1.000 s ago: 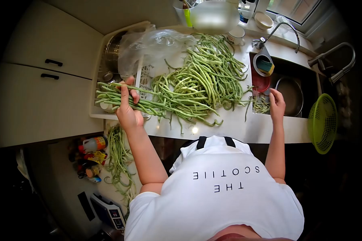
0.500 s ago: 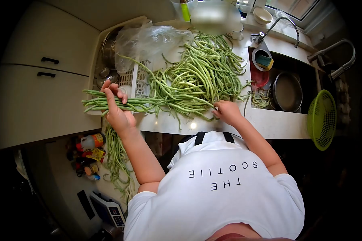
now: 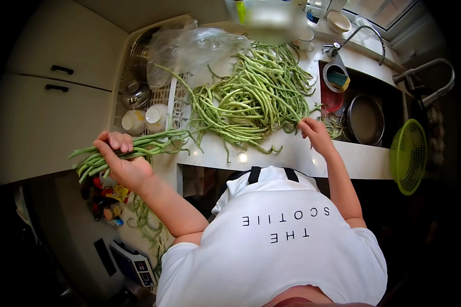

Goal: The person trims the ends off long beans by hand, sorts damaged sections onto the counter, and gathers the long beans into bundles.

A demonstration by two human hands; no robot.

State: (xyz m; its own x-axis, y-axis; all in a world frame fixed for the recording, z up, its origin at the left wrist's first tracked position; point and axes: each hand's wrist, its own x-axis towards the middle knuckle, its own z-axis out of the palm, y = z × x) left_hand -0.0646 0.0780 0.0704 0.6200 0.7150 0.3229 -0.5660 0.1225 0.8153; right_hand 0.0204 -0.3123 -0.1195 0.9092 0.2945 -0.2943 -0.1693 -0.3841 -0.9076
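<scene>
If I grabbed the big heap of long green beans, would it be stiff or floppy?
The heap of long green beans would likely be bendy, since many curve. It might tangle, because the beans lie crossed over one another. Short ends may stay stiffer: the bunch in the left hand pokes out fairly straight on one side.

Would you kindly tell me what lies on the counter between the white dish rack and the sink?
In the head view, a large pile of long green beans, with a mug behind it.
</scene>
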